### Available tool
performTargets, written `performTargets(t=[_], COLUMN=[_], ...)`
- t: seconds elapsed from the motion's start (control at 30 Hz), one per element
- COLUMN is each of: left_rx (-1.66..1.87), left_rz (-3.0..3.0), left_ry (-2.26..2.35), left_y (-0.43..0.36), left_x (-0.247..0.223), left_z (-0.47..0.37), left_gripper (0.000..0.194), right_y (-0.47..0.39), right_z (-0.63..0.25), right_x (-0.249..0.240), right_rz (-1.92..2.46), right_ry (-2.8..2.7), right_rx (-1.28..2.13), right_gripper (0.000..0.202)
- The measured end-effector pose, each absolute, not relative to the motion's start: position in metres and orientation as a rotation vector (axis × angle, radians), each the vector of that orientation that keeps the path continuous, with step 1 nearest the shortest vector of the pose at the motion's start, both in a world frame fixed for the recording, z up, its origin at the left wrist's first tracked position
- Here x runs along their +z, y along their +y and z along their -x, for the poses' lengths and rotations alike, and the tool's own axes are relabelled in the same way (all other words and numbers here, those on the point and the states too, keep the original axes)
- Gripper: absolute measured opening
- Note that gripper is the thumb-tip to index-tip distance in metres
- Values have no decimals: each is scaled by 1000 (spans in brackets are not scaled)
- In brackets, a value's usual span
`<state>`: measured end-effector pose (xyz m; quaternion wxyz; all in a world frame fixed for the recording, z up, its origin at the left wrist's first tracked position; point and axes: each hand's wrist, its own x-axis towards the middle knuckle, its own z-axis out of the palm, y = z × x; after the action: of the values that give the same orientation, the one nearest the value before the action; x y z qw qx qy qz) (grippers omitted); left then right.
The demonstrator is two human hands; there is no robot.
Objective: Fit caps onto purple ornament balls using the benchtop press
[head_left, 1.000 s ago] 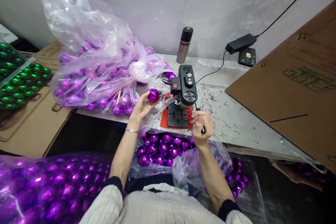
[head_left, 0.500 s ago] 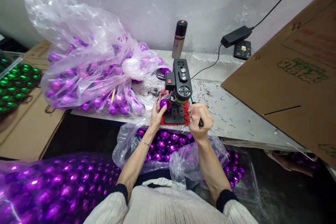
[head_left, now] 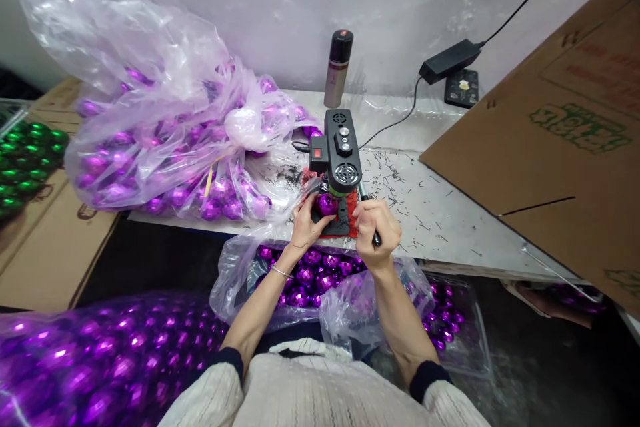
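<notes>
Purple and mirror-faceted, a single ball (head_left: 327, 203) sits under the head of a small black press (head_left: 343, 150), above its dark slotted base plate (head_left: 342, 221). The left hand (head_left: 306, 221) grips it, thumb on the near side and fingers curled along the far left. The right hand (head_left: 379, 232) is closed in a fist around the black handle (head_left: 377, 239) of the lever at the press's right side. A red mat (head_left: 353, 203) shows from under the plate. Around it, the pale worktop (head_left: 415, 233) is strewn with short dark slivers (head_left: 385, 170), thickest to the right. Behind the press stands a spray can (head_left: 339, 70) with a black cap; a black power adapter (head_left: 450, 61) hangs on its cable farther right. To the left slumps a clear plastic bag (head_left: 165, 33) of purple balls. Below the worktop's front edge, more purple balls (head_left: 310, 277) lie in an open bag. Green balls (head_left: 30, 160) fill the far left, and a cardboard box (head_left: 540, 167) leans in at right.
</notes>
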<state>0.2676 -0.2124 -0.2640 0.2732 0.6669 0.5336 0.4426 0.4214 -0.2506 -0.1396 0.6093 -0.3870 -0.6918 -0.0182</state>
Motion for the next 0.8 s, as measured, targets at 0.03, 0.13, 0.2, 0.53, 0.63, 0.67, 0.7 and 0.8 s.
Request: performTargets(t=[0.03, 0.13, 0.2, 0.53, 0.63, 0.67, 0.7, 0.8], left_rx=[1187, 1178, 1175, 1200, 1188, 1191, 1195, 1208], left_rz=[-1841, -1938, -1939, -1857, -1848, -1850, -1855, -1878], left_ry=[1424, 1321, 1275, 1274, 1276, 1275, 1275, 1280], left_y=[-213, -212, -211, -208, -209, -209, -209, -210], left_x=[-265, -269, -270, -267, -267, -267, -268, -269], left_z=[-268, -268, -268, -270, -270, -270, -270, -270], left_gripper=[66, 65, 65, 65, 64, 64, 64, 65], right_y=[-251, -251, -251, -252, -251, -250, -249, -248], right_z=[-422, -422, -422, -422, -422, -422, -422, -420], right_x=[-140, -140, -140, -153, -169, -174, -179, -189], right_rz=[894, 902, 909, 906, 879, 863, 849, 836], right_ry=[-1600, -1606, -1610, -1599, -1593, -1586, -1575, -1529], right_rx=[-44, -59, -70, -86, -91, -90, -88, -87], right_gripper=[24, 24, 24, 25, 25, 25, 24, 25])
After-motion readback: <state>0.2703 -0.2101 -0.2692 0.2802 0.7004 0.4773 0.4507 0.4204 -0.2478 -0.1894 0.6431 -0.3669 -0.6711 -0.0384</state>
